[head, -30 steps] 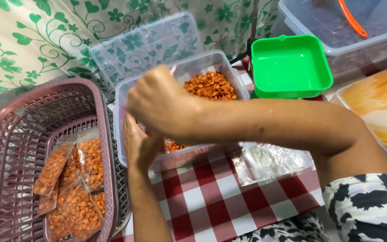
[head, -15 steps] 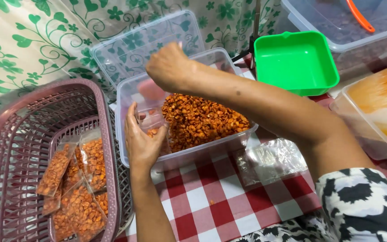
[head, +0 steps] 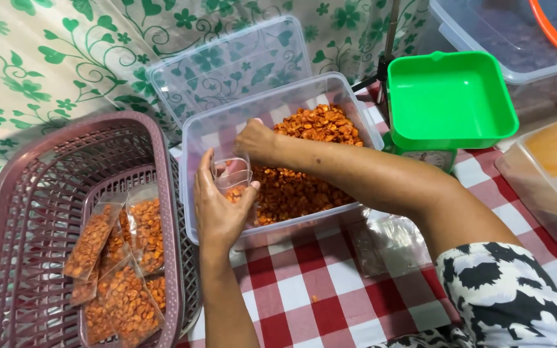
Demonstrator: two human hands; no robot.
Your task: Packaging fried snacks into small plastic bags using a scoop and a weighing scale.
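Closest to me I see my left hand [head: 219,209], fingers curled around one small clear bag [head: 232,175] held upright at the near wall of the clear tub [head: 191,138]; a little orange snack sits in the bag's bottom. My right hand [head: 257,140] reaches across into the tub just above the bag's mouth, fingers bunched together and pointing down; I cannot tell whether they pinch any pieces.

The tub holds a heap of orange snack pieces [head: 304,161], piled mostly toward its right side. On the checked cloth [head: 304,290], under my right forearm, lies one stack of empty clear bags [head: 391,241].

To the left stands one mauve basket [head: 8,219] with a second, smaller mauve basket [head: 169,219] nested in it. In the inner one I count about five filled bags [head: 124,270], overlapping, so the count is rough.

Further back, one clear lid [head: 227,61] leans behind the tub. To the right I see one green square pan [head: 449,96] resting on a scale, and beyond it two more clear containers, one at the right edge [head: 552,180] and one at the top corner [head: 485,32].
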